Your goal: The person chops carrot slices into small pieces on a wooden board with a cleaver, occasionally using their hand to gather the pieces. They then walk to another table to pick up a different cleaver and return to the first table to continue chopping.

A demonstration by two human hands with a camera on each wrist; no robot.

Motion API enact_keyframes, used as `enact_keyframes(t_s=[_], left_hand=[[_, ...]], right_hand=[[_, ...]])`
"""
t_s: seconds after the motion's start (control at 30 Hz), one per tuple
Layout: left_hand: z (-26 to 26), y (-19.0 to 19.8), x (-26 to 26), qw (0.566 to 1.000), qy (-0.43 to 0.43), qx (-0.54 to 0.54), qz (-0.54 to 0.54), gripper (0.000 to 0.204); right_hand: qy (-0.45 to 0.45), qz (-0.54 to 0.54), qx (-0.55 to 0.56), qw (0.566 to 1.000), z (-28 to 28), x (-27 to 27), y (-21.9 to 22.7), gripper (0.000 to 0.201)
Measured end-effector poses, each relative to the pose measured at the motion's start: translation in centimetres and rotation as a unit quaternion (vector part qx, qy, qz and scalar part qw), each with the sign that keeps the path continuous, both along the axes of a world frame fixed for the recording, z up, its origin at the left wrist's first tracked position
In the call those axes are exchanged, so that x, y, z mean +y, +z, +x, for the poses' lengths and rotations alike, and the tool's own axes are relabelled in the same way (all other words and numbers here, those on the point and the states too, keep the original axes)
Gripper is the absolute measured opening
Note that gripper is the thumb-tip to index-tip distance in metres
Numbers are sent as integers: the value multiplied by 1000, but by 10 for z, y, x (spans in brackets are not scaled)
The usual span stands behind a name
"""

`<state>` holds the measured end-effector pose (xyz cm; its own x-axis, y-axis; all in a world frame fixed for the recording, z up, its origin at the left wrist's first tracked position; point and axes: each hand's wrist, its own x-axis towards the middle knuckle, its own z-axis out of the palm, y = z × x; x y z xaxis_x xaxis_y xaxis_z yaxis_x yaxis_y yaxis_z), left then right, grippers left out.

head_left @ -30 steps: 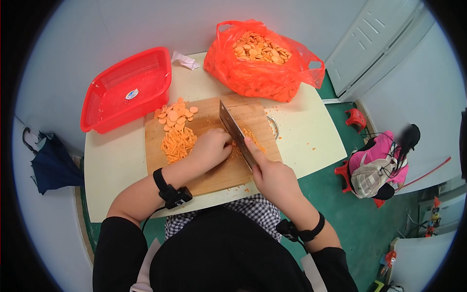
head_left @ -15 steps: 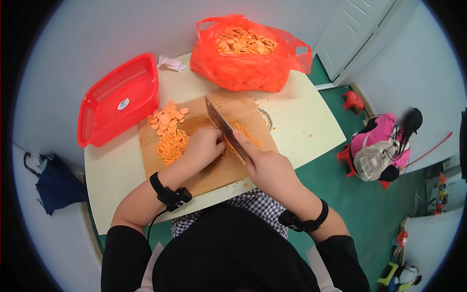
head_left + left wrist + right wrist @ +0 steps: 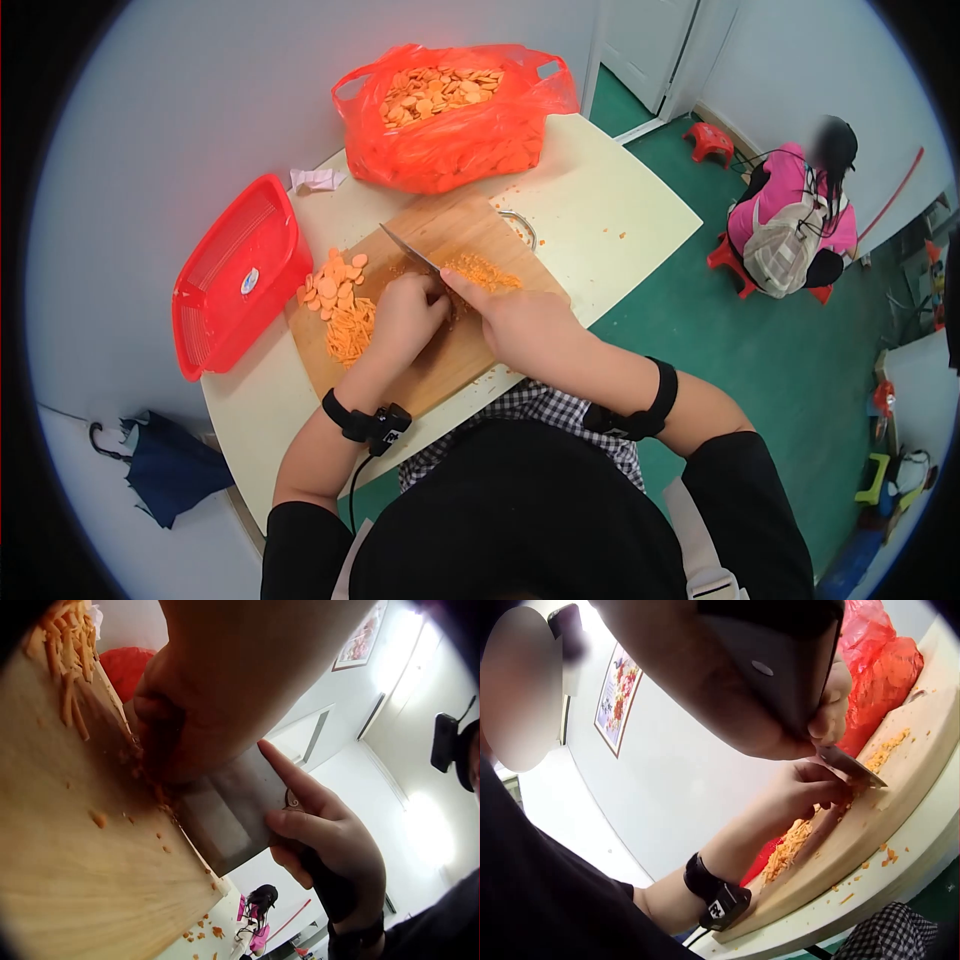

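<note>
My right hand (image 3: pixel 530 325) grips a cleaver (image 3: pixel 225 817) by its dark handle, index finger laid along the blade. The blade's edge is down at the wooden cutting board (image 3: pixel 460 360). My left hand (image 3: pixel 408 318) has its fingers curled over small carrot pieces (image 3: pixel 847 801) right beside the blade; the palm hides most of what it holds. Finely chopped carrot (image 3: pixel 482 270) lies on the blade's right side in the head view. A heap of carrot strips (image 3: pixel 350 330) and a pile of round carrot slices (image 3: pixel 333 286) rest on the board's left.
A red plastic basket (image 3: pixel 291 225) stands left of the board on the pale table (image 3: pixel 640 195). A red bag (image 3: pixel 440 165) full of carrot slices is behind it. Crumpled paper (image 3: pixel 318 180) lies between them. A person (image 3: pixel 795 215) sits at the right.
The head view has turned, so the table and bag appear farther left. Both hands stay at the board; the cleaver's blade now shows more edge-on.
</note>
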<state>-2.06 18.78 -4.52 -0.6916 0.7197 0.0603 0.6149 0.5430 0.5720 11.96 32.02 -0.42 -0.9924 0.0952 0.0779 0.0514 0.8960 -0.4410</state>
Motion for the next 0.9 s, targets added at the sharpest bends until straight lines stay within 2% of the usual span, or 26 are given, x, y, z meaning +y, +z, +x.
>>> enact_keyframes(t_s=[0.2,0.5,0.63,0.7,0.8,0.9], left_hand=[[1,-2,-2,999,-5,31,17,15],[2,0,-1,1000,1,23,18,16],[2,1,1,1000,9,7,12,17],[1,0,0,1000,14,-6,5,17],[0,-1,-1,999,12,-25,22,17],[2,3,-2,1000,-6,18,7,17]], right_hand=[[-17,-26,-75,997,3,4,28,59],[3,11,-19,1000,3,-1,14,57],[-5,36,-58,998,-2,-5,13,57],[11,41,-6,999,-5,-7,-1,58],[6,12,-22,1000,-12,-1,1,59],[7,-3,-29,1000,-11,5,14,58]])
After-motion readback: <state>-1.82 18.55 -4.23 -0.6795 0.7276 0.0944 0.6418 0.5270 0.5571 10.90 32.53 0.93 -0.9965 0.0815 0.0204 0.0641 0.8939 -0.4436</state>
